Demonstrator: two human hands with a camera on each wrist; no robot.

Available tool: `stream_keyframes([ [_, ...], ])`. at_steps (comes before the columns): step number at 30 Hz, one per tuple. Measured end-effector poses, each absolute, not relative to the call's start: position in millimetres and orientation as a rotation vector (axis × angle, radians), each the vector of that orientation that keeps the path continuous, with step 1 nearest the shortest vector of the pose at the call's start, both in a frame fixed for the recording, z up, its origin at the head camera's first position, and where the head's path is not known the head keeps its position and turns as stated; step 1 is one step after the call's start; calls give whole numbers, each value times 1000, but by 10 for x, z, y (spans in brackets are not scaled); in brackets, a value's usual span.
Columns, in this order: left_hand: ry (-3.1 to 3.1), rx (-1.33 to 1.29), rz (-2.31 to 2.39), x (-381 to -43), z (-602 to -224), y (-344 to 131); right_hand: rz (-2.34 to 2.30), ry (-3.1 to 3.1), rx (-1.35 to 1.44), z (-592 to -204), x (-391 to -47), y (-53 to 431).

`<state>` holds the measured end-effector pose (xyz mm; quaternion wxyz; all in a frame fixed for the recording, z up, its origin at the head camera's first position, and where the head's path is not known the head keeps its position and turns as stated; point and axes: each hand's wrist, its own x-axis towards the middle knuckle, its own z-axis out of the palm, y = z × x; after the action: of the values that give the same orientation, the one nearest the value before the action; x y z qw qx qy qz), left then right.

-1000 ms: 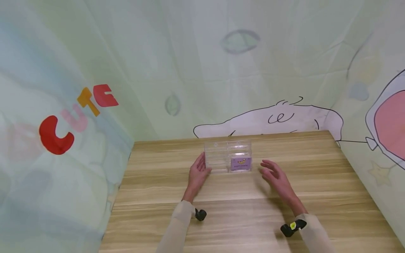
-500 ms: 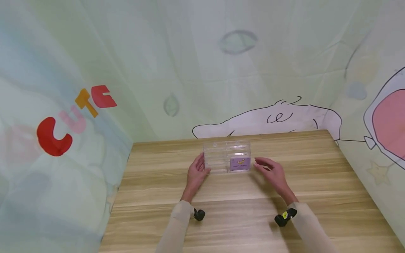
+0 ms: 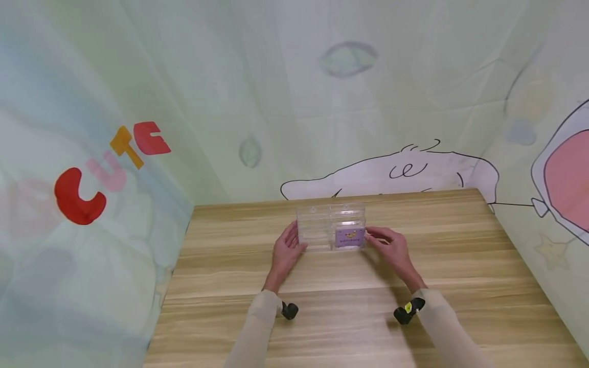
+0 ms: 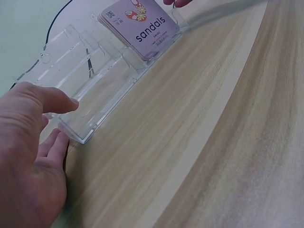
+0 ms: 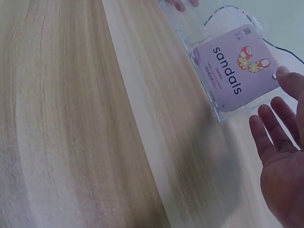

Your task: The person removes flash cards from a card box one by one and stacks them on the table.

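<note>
A clear plastic card holder (image 3: 315, 230) with stepped compartments stands near the table's back edge. In its front right compartment sits a stack of purple cards (image 5: 237, 69), the front one reading "sandals" with a picture of red shoes. My left hand (image 4: 35, 137) holds the left end of the holder, thumb over the front and fingers around the side. At the other end, my right hand (image 3: 390, 250) brings its thumb to the edge of the cards; its other fingers (image 5: 270, 128) are spread beside the holder, apart from it. The left compartments show no cards.
Beneath everything is a wood-grain table (image 3: 331, 312). Fabric with printed cartoon drawings (image 3: 405, 171) hangs behind the table and at both sides. A black wrist camera (image 3: 290, 311) sits at the left cuff, another (image 3: 408, 310) at the right.
My right hand has moved left from beside the holder to its right end, thumb now at the cards. The left hand and the holder have stayed in place.
</note>
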<state>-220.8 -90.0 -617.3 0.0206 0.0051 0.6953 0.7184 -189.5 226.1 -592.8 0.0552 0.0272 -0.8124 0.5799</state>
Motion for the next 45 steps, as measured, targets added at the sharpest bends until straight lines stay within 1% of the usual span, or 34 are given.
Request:
stream_keyframes([
  [11, 2169, -16, 2213, -2214, -6147, -892, 1802, -2453, 84, -5942, -1881, 2227],
  [18, 2161, -8, 2216, -2217, -6149, -897, 1815, -2471, 106, -5549, -1749, 2105],
  [28, 2165, -14, 2220, -2214, -6155, -883, 1787, -2487, 151, -5535, -1727, 2100],
  [32, 2155, -25, 2228, -2214, -6163, -884, 1770, -2499, 157, -5570, -1740, 2093],
  [40, 2165, -22, 2220, -2214, -6168, -885, 1794, -2486, 153, -5924, -1871, 2154],
  [45, 2160, -27, 2220, -2214, -6154, -890, 1808, -2483, 150, -5976, -1893, 2171],
])
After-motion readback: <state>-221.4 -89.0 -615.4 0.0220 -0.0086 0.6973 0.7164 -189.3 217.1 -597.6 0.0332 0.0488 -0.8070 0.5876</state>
